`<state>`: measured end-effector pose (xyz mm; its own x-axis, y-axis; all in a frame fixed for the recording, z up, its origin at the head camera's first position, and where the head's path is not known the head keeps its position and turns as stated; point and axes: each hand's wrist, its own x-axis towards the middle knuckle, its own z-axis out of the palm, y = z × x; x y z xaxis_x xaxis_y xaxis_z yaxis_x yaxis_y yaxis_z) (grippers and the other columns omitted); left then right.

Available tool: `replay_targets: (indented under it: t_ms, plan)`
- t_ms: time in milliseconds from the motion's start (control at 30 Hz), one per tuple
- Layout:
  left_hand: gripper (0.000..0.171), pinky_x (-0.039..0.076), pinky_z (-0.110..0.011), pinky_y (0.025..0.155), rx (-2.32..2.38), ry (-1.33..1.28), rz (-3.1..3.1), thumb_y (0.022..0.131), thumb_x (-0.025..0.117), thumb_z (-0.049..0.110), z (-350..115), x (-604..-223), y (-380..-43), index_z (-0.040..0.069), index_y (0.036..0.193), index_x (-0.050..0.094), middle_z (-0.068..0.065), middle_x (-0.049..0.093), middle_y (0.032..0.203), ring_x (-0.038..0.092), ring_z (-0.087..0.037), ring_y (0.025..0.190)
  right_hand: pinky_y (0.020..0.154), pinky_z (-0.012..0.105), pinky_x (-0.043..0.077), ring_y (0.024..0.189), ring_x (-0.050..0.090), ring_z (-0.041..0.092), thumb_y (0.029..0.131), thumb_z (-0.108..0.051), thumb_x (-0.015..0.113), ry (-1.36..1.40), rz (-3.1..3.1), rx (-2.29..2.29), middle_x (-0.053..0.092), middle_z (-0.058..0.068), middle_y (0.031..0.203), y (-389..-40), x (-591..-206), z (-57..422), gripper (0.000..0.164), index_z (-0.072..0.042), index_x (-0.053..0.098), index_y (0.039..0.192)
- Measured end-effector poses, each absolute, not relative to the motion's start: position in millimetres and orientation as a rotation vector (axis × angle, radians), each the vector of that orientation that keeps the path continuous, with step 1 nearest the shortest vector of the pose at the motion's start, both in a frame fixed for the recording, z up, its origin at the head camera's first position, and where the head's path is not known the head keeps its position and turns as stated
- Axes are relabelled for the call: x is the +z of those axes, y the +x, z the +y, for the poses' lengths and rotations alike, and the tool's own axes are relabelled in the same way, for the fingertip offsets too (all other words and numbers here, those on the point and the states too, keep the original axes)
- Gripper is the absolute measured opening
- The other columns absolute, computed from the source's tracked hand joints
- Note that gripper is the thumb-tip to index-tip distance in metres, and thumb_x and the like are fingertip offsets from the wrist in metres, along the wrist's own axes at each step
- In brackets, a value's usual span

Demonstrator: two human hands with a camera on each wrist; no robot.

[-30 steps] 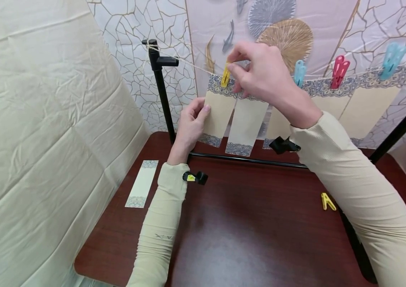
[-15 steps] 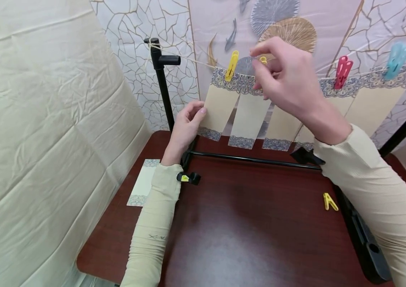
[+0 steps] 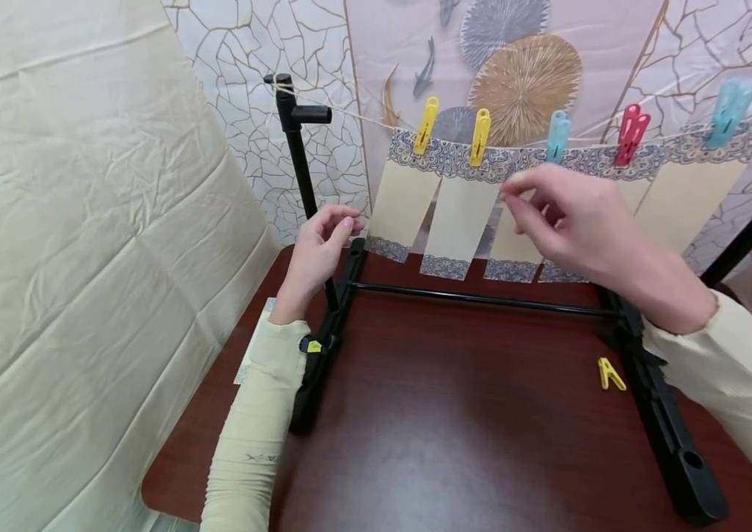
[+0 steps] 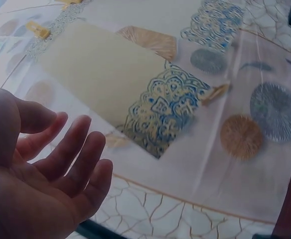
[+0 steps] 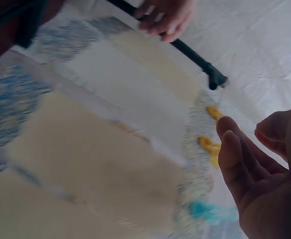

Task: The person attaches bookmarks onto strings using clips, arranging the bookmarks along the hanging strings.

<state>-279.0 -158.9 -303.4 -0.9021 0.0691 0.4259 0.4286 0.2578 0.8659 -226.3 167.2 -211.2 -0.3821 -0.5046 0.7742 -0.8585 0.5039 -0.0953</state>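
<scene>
Several cream paper strips with blue lace-patterned ends hang from a string [image 3: 356, 114], clipped by clothespins. Nearest my left hand [image 3: 319, 247] is the leftmost strip [image 3: 402, 203]; the hand is just left of it, fingers loosely bent and holding nothing. A yellow clothespin [image 3: 425, 125] holds that strip's top. Another yellow clothespin [image 3: 479, 137] grips the whiter strip [image 3: 461, 222] beside it. My right hand [image 3: 582, 225] hovers in front of the strips to the right, below a light blue clothespin [image 3: 558, 137], its fingers loosely curled around nothing. It hides parts of the strips behind.
A black stand with a left post [image 3: 303, 170] and a lower crossbar [image 3: 482, 298] carries the string. On the dark table, a loose yellow clothespin [image 3: 610, 374] lies at right. Another strip [image 3: 254, 343] lies at left, partly under the sleeve. Red clothespins [image 3: 631, 135] hang farther right.
My right hand has left the leftmost yellow clothespin and moved right and down. My left hand has let go of the leftmost strip's edge and drawn back left.
</scene>
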Motion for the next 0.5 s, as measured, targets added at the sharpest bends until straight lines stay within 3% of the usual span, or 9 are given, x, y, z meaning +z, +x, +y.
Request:
replay_targets:
  t_ms: [100,233,300,433,500]
  plan:
    - [0.025,0.053,-0.032,0.089,-1.697,-0.444,-2.245,0.102,0.051,0.017,-165,-306,-276,0.003,0.121,0.061,-0.02,0.068,0.112,0.064,-0.033,0.107,0.063,0.008,0.046,0.062,0.06,0.005,0.093,-0.01,0.064,1.182,-2.046,0.564,0.068,0.002,0.078,-229,-228,180,0.013,-0.002,0.07,0.101]
    - [0.028,0.054,-0.036,0.089,-1.676,-0.461,-2.273,0.103,0.05,0.02,-173,-311,-274,0.002,0.122,0.06,-0.021,0.067,0.113,0.065,-0.031,0.105,0.063,0.022,0.051,0.068,0.064,0.011,0.103,-0.039,0.042,1.264,-2.074,0.464,0.069,0.003,0.085,-229,-260,196,0.045,-0.003,0.068,0.101]
    - [0.028,0.054,-0.037,0.087,-1.645,-0.473,-2.296,0.103,0.05,0.022,-177,-313,-272,0.003,0.121,0.06,-0.02,0.068,0.112,0.065,-0.031,0.103,0.063,0.027,0.051,0.072,0.062,0.009,0.103,-0.045,0.036,1.253,-2.136,0.419,0.069,0.001,0.088,-227,-277,205,0.05,-0.006,0.068,0.102]
    - [0.027,0.055,-0.04,0.083,-1.612,-0.494,-2.32,0.103,0.051,0.023,-187,-319,-270,0.003,0.118,0.061,-0.022,0.069,0.108,0.066,-0.034,0.099,0.061,0.034,0.051,0.073,0.06,0.008,0.097,-0.028,0.061,1.129,-2.299,0.324,0.067,-0.001,0.091,-221,-300,223,0.02,-0.011,0.067,0.105]
    - [0.027,0.056,-0.041,0.081,-1.592,-0.486,-2.339,0.103,0.051,0.023,-194,-323,-269,0.002,0.117,0.061,-0.023,0.068,0.107,0.067,-0.034,0.096,0.061,0.036,0.051,0.073,0.061,0.01,0.088,-0.014,0.072,1.06,-2.377,0.306,0.067,0.0,0.092,-219,-307,231,0.018,-0.011,0.067,0.105]
